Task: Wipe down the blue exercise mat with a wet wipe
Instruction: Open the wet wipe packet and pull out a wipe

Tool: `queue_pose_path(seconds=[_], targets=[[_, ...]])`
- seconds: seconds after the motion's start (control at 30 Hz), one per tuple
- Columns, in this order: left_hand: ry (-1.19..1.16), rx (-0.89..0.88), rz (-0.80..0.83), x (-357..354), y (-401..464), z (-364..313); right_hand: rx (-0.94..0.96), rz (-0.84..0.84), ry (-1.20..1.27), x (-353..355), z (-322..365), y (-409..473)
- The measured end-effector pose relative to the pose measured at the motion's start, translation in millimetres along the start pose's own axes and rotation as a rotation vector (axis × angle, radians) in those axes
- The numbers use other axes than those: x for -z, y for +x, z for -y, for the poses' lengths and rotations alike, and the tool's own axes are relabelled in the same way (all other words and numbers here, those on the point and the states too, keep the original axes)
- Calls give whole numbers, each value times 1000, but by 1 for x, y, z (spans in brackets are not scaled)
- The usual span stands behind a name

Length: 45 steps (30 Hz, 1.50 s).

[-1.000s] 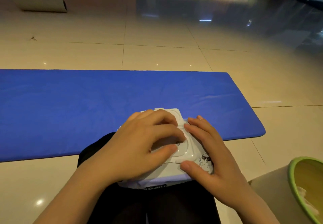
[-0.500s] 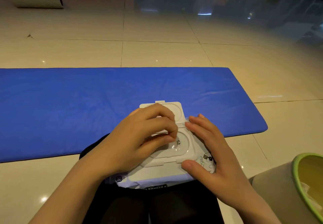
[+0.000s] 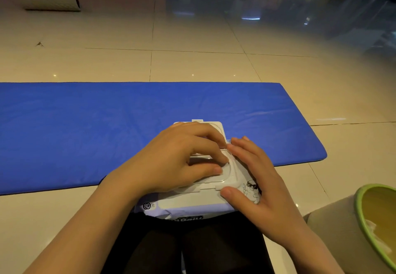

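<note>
The blue exercise mat (image 3: 85,134) lies flat across the tiled floor in front of me. A white wet wipe pack (image 3: 192,205) rests on my lap, its flip lid (image 3: 218,127) folded back toward the mat. My left hand (image 3: 177,160) covers the pack's top, thumb and fingertips pinched together at the dispensing opening; anything between them is hidden. My right hand (image 3: 261,188) grips the pack's right end, thumb on the near edge and fingers along the lid frame.
A grey bin with a green rim (image 3: 364,216) stands at my right knee with crumpled white material inside. A rolled grey mat (image 3: 51,1) lies far back left. My black trousers (image 3: 182,241) are under the pack. Glossy beige tiles surround the mat.
The lid has been flipped back and now lies open. My left fingertips have curled down onto the opening. My right hand has kept its hold on the pack.
</note>
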State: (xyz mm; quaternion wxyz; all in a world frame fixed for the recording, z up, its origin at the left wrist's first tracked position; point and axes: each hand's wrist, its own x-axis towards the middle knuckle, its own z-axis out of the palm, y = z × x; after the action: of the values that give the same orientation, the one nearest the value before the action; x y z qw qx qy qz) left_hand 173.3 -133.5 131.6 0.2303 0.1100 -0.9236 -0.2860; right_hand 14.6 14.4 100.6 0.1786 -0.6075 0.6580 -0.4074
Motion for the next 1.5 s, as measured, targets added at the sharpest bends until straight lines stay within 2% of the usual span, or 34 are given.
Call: queue_pose_path(seconds=[0.33, 0.57, 0.67, 0.73, 0.8, 0.87, 1.07, 1.3, 1.4, 1.5], targets=[[-53, 58, -19, -2, -7, -4, -6, 0, 24, -2, 1, -1], [176, -34, -105, -7, -11, -9, 5, -14, 8, -1, 1, -1], [-18, 30, -164, -3, -21, -8, -3, -7, 8, 1, 2, 0], [-163, 77, -271, 6, -33, -5, -29, 9, 20, 3, 2, 2], [-230, 129, -362, 12, -48, -1, -34, 22, 10, 6, 3, 3], [-305, 181, -381, 11, -63, 0, -23, 32, -22, 9, 6, 4], [-257, 210, -417, 3, -78, 1, 130, 82, -231, 19, 28, 17], [109, 91, -314, 11, -84, 10, 376, 88, -404, 1, 48, 35], [12, 150, -342, 12, -87, 5, 424, 96, -448, -11, 51, 33], [-120, 277, -417, 12, -88, -4, 391, 91, -431, -16, 50, 31]])
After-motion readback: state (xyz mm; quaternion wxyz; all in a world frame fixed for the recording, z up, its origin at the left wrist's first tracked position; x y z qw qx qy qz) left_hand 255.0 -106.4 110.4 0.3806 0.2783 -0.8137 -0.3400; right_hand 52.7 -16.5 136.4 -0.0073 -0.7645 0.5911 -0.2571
